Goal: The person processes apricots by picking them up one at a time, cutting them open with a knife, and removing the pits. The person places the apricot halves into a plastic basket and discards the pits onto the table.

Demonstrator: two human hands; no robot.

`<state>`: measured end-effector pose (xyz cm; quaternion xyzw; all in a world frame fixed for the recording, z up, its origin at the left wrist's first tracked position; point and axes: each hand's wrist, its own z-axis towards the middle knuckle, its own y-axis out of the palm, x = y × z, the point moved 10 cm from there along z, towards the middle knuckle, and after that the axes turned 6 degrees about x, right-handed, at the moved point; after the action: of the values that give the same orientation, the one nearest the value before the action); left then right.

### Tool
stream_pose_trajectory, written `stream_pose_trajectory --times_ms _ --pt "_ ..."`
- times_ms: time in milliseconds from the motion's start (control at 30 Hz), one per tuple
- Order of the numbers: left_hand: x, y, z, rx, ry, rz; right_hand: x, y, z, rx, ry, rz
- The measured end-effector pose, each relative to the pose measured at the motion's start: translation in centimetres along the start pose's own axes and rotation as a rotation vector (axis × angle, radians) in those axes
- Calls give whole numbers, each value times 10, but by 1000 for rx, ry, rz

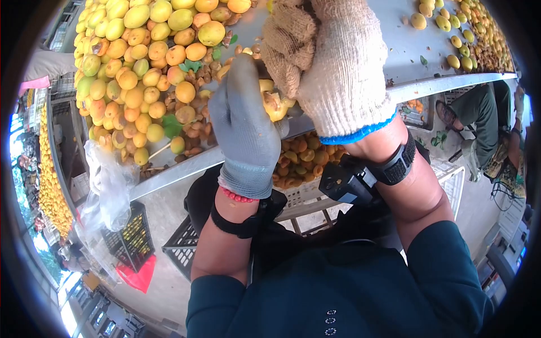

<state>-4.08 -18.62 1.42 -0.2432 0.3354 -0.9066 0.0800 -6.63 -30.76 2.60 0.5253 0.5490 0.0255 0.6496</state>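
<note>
Many whole fruits (135, 67) lie heaped on the metal table (394, 45), so most of the work seems left. Pits (194, 127) and a crate (307, 194) of halves (298, 160) show some done. The gloved left hand (245, 129) and right hand (332, 62) are both curled tight around a split fruit (274, 102) at the table's edge.

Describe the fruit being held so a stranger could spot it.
Find the metal table carrying the yellow-orange pile. At its near edge the grey-gloved left hand and white-gloved right hand meet. The fruit pinched between them is the only one held, and looks split open.
</note>
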Motion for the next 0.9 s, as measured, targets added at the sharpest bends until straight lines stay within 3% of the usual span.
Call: stream_pose_trajectory --times_ms 167,333,500,533,600,667,700,733,767,833,900 --pt "-5 0 3 17 -33 9 23 -10 13 79 219 305" --pt "-29 23 1 -80 -440 -456 21 -18 19 16 69 236" --pt "-23 29 -2 -140 -470 -569 1 -2 2 3 95 150" --pt "-21 28 -2 -145 -445 -569 -1 1 3 18 111 21" --pt "-29 33 -5 -199 -643 -711 -5 6 7 97 138 -373" --pt "-33 41 -11 -251 -844 -855 -5 8 13 47 96 -495" --pt "-34 32 -3 -176 -676 -734 -3 13 13 -71 48 -350" --pt "-33 22 3 -88 -522 -593 -2 7 11 -44 110 -167" --pt "-13 8 8 90 -99 -254 -2 7 8 -10 168 24" --pt "19 6 -7 227 286 28 -4 6 3 -9 181 239" --pt "20 8 -7 174 209 -67 -1 3 2 -26 161 269"
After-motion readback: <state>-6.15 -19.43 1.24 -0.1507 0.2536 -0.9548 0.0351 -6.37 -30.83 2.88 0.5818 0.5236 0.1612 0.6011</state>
